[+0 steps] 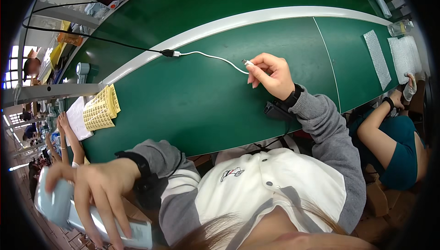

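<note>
Above the green table (192, 108), my right hand (273, 73) pinches the plug end of a thin white USB cable (215, 57), its small metal tip pointing up and left. The cable's other end joins the connector of a black cable (114, 45) lying toward the upper left. At the lower left, off the table's near edge, my left hand (98, 188) is wrapped over a pale blue plastic device (140, 235) with a rounded head and a long body. Motion blurs the device, so its exact kind is unclear. Both wrists wear black bands.
Yellow label sheets (100, 108) and white paper (78, 117) lie at the left, near another person's arms (71, 135). A similar pale device (83, 69) stands behind them. Bubble wrap (378, 59) and a clear jar (400, 28) are at right, beside a seated person (389, 144).
</note>
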Available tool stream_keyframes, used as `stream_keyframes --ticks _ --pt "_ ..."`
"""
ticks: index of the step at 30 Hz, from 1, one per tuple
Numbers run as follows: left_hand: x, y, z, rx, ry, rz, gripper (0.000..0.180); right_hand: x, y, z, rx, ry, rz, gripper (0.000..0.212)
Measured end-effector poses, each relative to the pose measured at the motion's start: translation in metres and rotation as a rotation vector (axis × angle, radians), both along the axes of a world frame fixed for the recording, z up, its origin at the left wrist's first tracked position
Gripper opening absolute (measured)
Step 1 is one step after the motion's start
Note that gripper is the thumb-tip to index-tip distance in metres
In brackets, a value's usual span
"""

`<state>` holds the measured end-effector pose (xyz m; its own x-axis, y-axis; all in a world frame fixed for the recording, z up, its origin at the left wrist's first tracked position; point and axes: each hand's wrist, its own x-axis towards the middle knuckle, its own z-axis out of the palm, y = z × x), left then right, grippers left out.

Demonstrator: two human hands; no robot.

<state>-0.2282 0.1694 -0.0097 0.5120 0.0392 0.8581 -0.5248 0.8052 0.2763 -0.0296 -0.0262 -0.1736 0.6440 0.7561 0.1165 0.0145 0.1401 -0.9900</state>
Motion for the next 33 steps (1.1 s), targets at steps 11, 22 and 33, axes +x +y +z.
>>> stream_keyframes --ticks 11,22,33 --pt "-0.015 0.016 0.0 0.016 0.389 0.535 0.06 -0.001 0.001 0.001 -0.074 0.048 0.115 0.011" --pt "0.086 -0.017 -0.052 0.493 0.868 1.097 0.064 0.003 -0.001 -0.003 -0.048 -0.093 0.403 0.014" --pt "0.309 -0.18 -0.159 1.503 0.411 1.102 0.083 -0.001 -0.011 -0.026 -0.095 -0.203 1.307 0.02"
